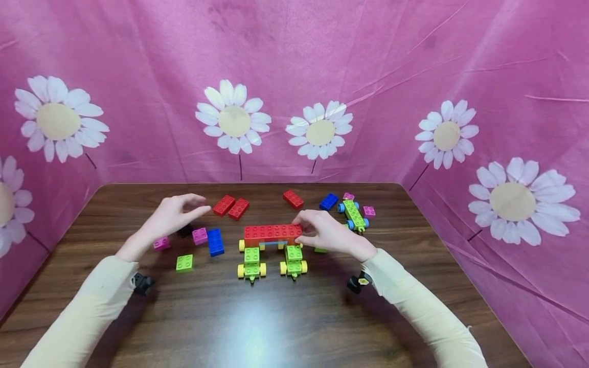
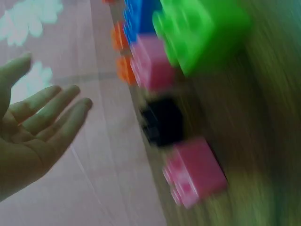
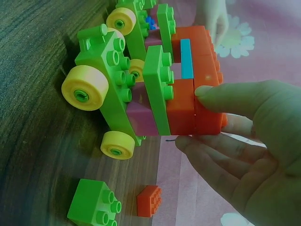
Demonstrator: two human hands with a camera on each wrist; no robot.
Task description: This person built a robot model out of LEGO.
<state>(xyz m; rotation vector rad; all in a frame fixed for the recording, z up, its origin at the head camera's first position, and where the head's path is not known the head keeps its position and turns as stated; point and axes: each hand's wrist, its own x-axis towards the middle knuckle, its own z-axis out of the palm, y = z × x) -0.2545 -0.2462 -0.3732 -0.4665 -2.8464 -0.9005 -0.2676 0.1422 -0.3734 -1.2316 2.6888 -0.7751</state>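
Note:
My right hand (image 1: 329, 232) holds the right end of a long row of red toy blocks (image 1: 269, 233), thumb on the near side and fingers on the far side. The row bridges two green wheeled bases (image 1: 251, 261) with yellow wheels. In the right wrist view, pink and green blocks (image 3: 157, 89) and a thin blue block (image 3: 186, 59) show beneath the red ones. My left hand (image 1: 177, 217) hovers with its fingers extended, holding nothing. Below it lie a black block (image 2: 164, 121) and pink blocks (image 2: 200, 172).
Red blocks (image 1: 239, 209) lie toward the table's back edge. At the back right stands a green wheeled base (image 1: 352, 212) with blue wheels, near a blue block (image 1: 329, 201) and a pink block (image 1: 369, 211). On the left are another blue block (image 1: 215, 242) and a green block (image 1: 184, 262).

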